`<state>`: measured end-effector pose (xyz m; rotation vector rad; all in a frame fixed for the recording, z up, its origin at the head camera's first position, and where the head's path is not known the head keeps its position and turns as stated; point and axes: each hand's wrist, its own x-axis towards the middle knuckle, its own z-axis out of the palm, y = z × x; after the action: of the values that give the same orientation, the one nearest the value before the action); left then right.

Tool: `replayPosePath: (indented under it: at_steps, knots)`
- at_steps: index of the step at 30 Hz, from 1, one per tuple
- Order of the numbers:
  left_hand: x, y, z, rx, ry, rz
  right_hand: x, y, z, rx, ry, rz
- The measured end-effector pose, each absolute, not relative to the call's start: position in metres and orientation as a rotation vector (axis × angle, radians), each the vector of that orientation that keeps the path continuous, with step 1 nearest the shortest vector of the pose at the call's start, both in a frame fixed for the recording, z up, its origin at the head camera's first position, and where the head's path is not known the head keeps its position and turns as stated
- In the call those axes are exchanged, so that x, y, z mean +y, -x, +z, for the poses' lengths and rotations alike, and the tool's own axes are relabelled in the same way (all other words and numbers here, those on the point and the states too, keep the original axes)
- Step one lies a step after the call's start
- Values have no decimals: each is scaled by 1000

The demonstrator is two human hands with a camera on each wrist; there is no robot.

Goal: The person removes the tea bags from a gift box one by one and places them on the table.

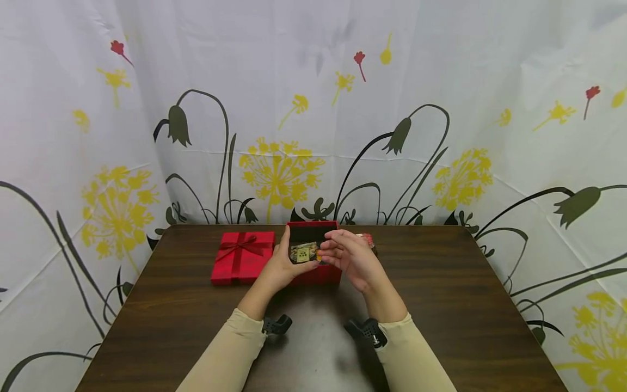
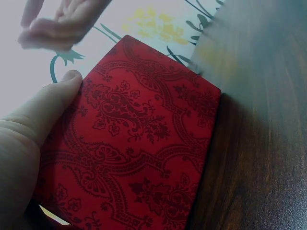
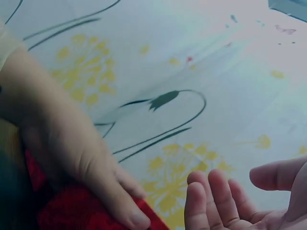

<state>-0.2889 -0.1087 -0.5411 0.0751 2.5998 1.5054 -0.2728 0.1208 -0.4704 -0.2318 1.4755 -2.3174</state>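
Observation:
A red gift box [image 1: 320, 276] with a black inside stands at the table's far side. My left hand [image 1: 283, 265] grips its left side; in the left wrist view the thumb [image 2: 55, 98] lies on the rim above the patterned red wall [image 2: 129, 139]. Inside the box is a packet with a yellow label [image 1: 303, 253], and something small and orange shows beside it. My right hand [image 1: 356, 258] hovers over the box's right part. Its fingers are loosely bent, and the right wrist view shows nothing between thumb and fingers [image 3: 225, 199].
Left of the box lies a red lid [image 1: 235, 264] with a dark red ribbon bow. Behind my right hand, a red and white item [image 1: 367, 238] is partly hidden. A flowered curtain [image 1: 313, 109] hangs behind the dark wooden table [image 1: 441, 305].

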Motion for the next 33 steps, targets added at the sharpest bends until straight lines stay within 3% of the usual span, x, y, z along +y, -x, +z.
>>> replayPosePath:
  at_steps: [17, 33]
  knots:
    - [-109, 290, -543, 2580, -73, 1511, 81, 336, -499, 1286, -270, -2215]
    - [-110, 291, -542, 2604, -74, 1480, 74, 340, -504, 1310, -361, -2258]
